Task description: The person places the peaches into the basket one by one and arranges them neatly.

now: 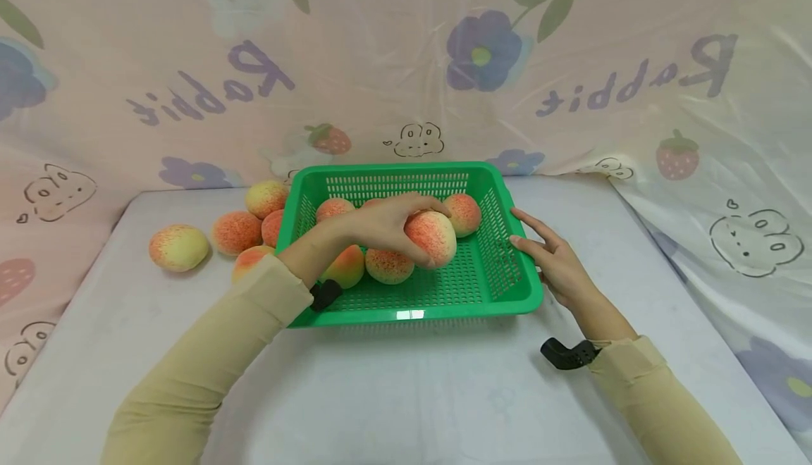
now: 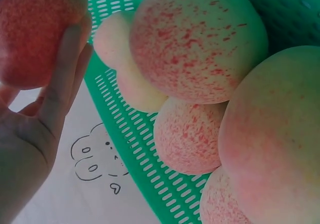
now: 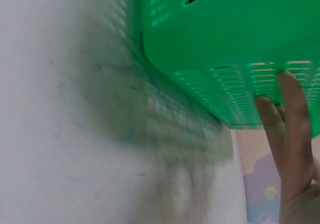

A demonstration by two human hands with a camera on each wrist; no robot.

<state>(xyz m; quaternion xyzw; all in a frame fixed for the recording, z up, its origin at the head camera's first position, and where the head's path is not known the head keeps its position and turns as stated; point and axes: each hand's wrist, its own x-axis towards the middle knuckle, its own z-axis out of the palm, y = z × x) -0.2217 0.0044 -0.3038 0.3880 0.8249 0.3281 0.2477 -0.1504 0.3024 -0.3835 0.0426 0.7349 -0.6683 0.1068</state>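
Observation:
A green slotted basket [image 1: 501, 289] stands mid-table with several red-yellow peaches inside. My left hand [image 1: 387, 224] reaches over its left rim and grips one peach [image 1: 434, 237] just above the basket floor; in the left wrist view my fingers [image 2: 62, 78] wrap that peach [image 2: 30, 31], with other peaches [image 2: 197, 38] close by. My right hand [image 1: 550, 253] lies with straight fingers against the basket's right wall, holding nothing. The right wrist view shows the fingertips [image 3: 290, 103] touching the green wall [image 3: 235, 38].
Several more peaches [image 1: 179, 246] lie on the white table [image 1: 406, 387] left of the basket. A pink printed cloth [image 1: 406, 63] hangs behind and along both sides. Black wrist mounts [image 1: 567, 354] sit at my cuffs.

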